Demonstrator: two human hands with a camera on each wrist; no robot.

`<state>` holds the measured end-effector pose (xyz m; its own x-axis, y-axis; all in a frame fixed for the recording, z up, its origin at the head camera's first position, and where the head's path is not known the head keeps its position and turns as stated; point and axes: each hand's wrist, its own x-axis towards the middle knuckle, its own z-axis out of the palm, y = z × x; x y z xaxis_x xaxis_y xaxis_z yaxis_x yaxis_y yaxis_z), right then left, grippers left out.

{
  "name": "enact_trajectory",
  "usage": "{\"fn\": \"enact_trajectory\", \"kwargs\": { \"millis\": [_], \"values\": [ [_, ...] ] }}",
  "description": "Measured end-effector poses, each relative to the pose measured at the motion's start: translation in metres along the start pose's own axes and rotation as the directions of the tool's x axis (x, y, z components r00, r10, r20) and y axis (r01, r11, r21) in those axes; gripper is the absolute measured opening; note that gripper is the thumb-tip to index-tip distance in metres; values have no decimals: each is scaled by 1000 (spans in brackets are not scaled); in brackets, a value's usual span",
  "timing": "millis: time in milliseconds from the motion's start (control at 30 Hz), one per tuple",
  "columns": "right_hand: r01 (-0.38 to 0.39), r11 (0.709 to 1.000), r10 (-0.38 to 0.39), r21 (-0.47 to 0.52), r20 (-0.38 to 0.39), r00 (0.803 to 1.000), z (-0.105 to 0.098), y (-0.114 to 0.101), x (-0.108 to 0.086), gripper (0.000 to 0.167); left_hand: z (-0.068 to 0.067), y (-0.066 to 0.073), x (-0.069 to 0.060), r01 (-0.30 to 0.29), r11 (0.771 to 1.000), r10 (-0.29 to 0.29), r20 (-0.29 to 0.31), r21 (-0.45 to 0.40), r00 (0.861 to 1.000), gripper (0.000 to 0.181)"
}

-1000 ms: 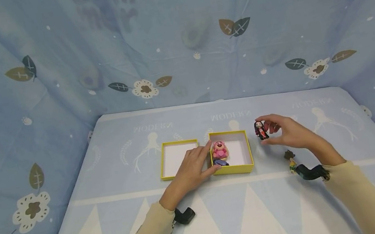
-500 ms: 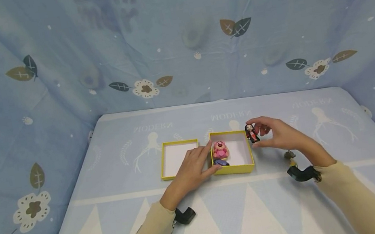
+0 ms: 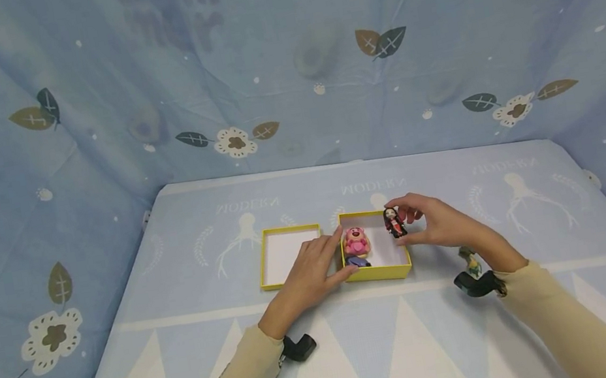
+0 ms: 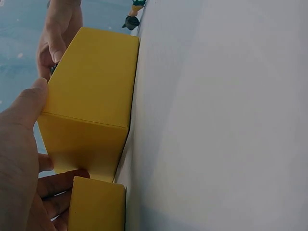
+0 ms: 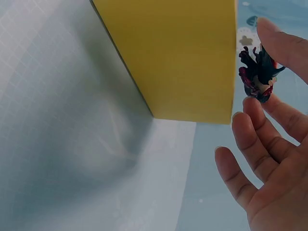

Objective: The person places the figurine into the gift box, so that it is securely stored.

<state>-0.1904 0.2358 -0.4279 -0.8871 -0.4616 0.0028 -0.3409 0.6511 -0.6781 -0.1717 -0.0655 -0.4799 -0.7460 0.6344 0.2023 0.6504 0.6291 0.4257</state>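
The 2 hands are apart: the right hand (image 3: 433, 221) pinches the dark-haired figurine (image 3: 395, 223) over the right side of the yellow box (image 3: 378, 273); the left hand (image 3: 312, 273) lies spread against its left wall. Lowered carelessly, the figurine could catch the rim and twist free. Should the steadying slacken, a knock might shove the box; too early a release could topple it onto the pink bear (image 3: 356, 242).

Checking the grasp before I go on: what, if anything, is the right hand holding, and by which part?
The right hand pinches the black-haired figurine endwise, by its head end and its foot end.
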Motion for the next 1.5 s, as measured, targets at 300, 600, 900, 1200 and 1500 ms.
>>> {"fn": "enact_trajectory", "kwargs": {
  "millis": [300,600,900,1200,1500],
  "values": [
    [23,999,-23,-40,-7,1000,9,3,5,67,0,-1,1,-5,1000,5,5,5,1000,81],
    [5,995,-9,-98,-31,999,14,6,7,66,1,-1,1,-6,1000,6,-7,11,1000,81],
    [4,995,-4,-99,-3,1000,18,5,11,66,1,-1,1,5,1000,-5,5,15,1000,81],
    [42,989,-37,-139,39,999,30,6,16,64,2,-2,0,7,1000,-7,19,22,1000,80],
    [42,991,-35,-125,59,998,35,4,18,64,1,-2,0,8,1000,-9,27,27,1000,82]
  ]
}}
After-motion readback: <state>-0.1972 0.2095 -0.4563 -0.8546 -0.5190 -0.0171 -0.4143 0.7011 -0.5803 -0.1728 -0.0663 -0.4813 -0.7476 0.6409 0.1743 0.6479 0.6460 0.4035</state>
